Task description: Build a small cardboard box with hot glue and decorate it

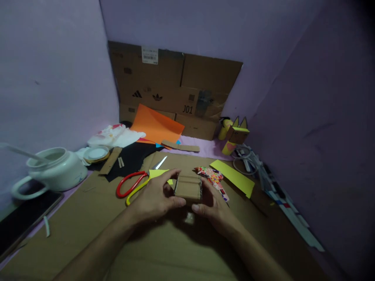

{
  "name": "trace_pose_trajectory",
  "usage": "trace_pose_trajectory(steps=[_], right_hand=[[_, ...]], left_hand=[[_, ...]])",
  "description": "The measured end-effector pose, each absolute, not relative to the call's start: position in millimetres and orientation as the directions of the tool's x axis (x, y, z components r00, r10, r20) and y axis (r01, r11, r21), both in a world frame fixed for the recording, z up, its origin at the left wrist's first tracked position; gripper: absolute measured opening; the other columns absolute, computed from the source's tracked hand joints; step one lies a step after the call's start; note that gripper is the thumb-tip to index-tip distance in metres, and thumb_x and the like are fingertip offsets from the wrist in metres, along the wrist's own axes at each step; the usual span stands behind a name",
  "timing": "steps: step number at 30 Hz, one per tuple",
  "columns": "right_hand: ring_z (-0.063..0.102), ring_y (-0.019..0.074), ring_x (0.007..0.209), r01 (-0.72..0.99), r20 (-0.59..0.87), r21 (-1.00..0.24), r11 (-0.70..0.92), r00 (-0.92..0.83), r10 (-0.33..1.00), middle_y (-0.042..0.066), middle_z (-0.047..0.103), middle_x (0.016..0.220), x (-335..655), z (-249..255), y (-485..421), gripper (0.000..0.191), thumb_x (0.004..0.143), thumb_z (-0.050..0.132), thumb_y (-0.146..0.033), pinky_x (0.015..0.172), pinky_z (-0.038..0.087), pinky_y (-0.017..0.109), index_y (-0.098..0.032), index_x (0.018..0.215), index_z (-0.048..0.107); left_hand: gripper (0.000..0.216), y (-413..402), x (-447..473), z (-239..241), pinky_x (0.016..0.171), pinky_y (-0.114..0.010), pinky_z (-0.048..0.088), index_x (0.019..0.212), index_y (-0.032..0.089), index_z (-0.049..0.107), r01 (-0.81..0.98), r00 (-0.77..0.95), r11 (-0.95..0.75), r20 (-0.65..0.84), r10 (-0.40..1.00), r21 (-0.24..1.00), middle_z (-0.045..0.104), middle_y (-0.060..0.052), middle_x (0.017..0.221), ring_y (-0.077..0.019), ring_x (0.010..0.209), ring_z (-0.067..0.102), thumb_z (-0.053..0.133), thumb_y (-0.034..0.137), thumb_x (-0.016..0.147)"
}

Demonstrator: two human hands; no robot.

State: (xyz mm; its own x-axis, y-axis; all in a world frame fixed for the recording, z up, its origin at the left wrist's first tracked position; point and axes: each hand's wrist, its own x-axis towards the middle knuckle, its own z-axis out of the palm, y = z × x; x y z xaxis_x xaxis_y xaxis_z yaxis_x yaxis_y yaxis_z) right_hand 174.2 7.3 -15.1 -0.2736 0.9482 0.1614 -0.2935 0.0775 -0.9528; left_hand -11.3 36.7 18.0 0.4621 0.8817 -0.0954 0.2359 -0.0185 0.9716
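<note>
A small cardboard box (188, 187) is held between my two hands above the cardboard work surface. My left hand (158, 197) grips its left side, thumb at the near edge. On the right side, the fingers and thumb of my right hand (213, 203) close round it. Corrugated edges show along the box's right side; its underside is hidden. Scissors (137, 183) with one red and one yellow handle lie open just left of my left hand, by a yellow paper piece (158, 174). A colourful patterned item (213, 177) lies beyond my right hand.
A white pot (55, 171) and a dark flat device (26, 218) are at left. Orange paper (158, 127) leans near a large cardboard panel (164, 82) at the back. Yellow paper (234, 177), a cardboard animal figure (238, 136) and a ruler-like strip (295, 220) lie right.
</note>
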Motion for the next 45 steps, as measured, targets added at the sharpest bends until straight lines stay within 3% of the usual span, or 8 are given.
trace_pose_trajectory(steps=[5, 10, 15, 19, 25, 29, 37, 45], right_hand=[[0.048, 0.0298, 0.12, -0.163, 0.173, -0.977, 0.136, -0.238, 0.956, 0.01, 0.049, 0.131, 177, -18, 6, 0.076, 0.061, 0.078, -0.041, 0.097, 0.042, 0.042, -0.024, 0.126, 0.044], [0.057, 0.029, 0.108, 0.007, 0.178, -0.984, 0.179, -0.102, 0.979, 0.01, 0.052, 0.124, 175, -16, 1, 0.069, 0.062, 0.078, -0.038, 0.082, 0.051, 0.038, -0.026, 0.122, 0.048], [0.06, 0.0258, 0.101, -0.039, 0.18, -0.983, 0.177, -0.103, 0.978, 0.008, 0.056, 0.119, 173, -14, -1, 0.065, 0.064, 0.077, -0.033, 0.078, 0.052, 0.036, -0.027, 0.121, 0.046], [0.058, 0.0262, 0.101, -0.028, 0.226, -0.974, 0.225, -0.078, 0.971, 0.008, 0.059, 0.113, 174, -16, 0, 0.064, 0.061, 0.078, -0.035, 0.081, 0.05, 0.035, -0.025, 0.117, 0.05], [0.061, 0.0278, 0.098, -0.395, 0.027, -0.918, -0.012, -0.092, 0.995, 0.007, 0.066, 0.103, 166, -15, 2, 0.05, 0.064, 0.073, -0.037, 0.085, 0.048, 0.038, -0.021, 0.109, 0.057], [0.063, 0.031, 0.098, -0.56, -0.089, -0.813, -0.16, -0.152, 0.984, 0.01, 0.068, 0.105, 159, -11, 3, 0.041, 0.062, 0.072, -0.034, 0.082, 0.051, 0.042, -0.019, 0.099, 0.06], [0.066, 0.0296, 0.094, -0.548, -0.092, -0.817, -0.179, -0.183, 0.979, 0.009, 0.071, 0.098, 161, -14, 4, 0.042, 0.062, 0.074, -0.032, 0.08, 0.052, 0.04, -0.018, 0.1, 0.061], [0.066, 0.0275, 0.086, -0.419, 0.03, -0.908, -0.004, -0.076, 0.997, 0.007, 0.07, 0.095, 164, -27, 4, 0.046, 0.065, 0.074, -0.037, 0.078, 0.051, 0.038, -0.02, 0.105, 0.06]], left_hand=[[0.07, 36, -8, 15, 0.062, -0.03, 0.05, 0.12, 0.018, 0.042, 0.199, 0.479, 0.03, -0.124, 0.869, 0.98, 0.067, -0.006, 0.087, -0.0234, 0.078, 0.066, 0.073, 0.017, 0.057], [0.071, 30, -3, 16, 0.064, -0.031, 0.051, 0.122, 0.019, 0.039, 0.232, 0.435, 0.003, -0.106, 0.894, 0.973, 0.066, -0.004, 0.086, -0.0225, 0.076, 0.066, 0.073, 0.018, 0.059], [0.079, 31, -2, 17, 0.086, -0.036, 0.048, 0.129, 0.015, 0.037, -0.001, 0.552, 0.074, -0.061, 0.831, 0.997, 0.062, -0.012, 0.11, -0.0247, 0.099, 0.062, 0.073, 0.013, 0.059], [0.068, 29, 1, 15, 0.085, -0.034, 0.049, 0.123, 0.014, 0.046, -0.029, 0.54, 0.064, -0.039, 0.841, 0.997, 0.062, -0.013, 0.113, -0.0257, 0.1, 0.062, 0.074, 0.019, 0.061], [0.072, 26, 6, 14, 0.069, -0.032, 0.049, 0.122, 0.015, 0.055, 0.304, 0.296, -0.115, 0.021, 0.955, 0.946, 0.068, -0.006, 0.089, -0.0254, 0.081, 0.062, 0.077, 0.035, 0.057], [0.074, 28, 3, 21, 0.068, -0.031, 0.048, 0.126, 0.011, 0.053, 0.407, 0.311, -0.147, 0.015, 0.95, 0.902, 0.068, -0.006, 0.087, -0.0251, 0.08, 0.061, 0.073, 0.039, 0.06], [0.076, 25, 8, 27, 0.072, -0.03, 0.05, 0.131, 0.009, 0.046, 0.279, 0.343, 0.027, -0.126, 0.931, 0.96, 0.069, -0.009, 0.102, -0.025, 0.088, 0.064, 0.071, 0.026, 0.061], [0.085, 23, 8, 21, 0.082, -0.036, 0.05, 0.133, 0.008, 0.041, 0.076, 0.378, 0.124, -0.144, 0.915, 0.989, 0.067, -0.013, 0.11, -0.0289, 0.099, 0.062, 0.075, 0.025, 0.058]])
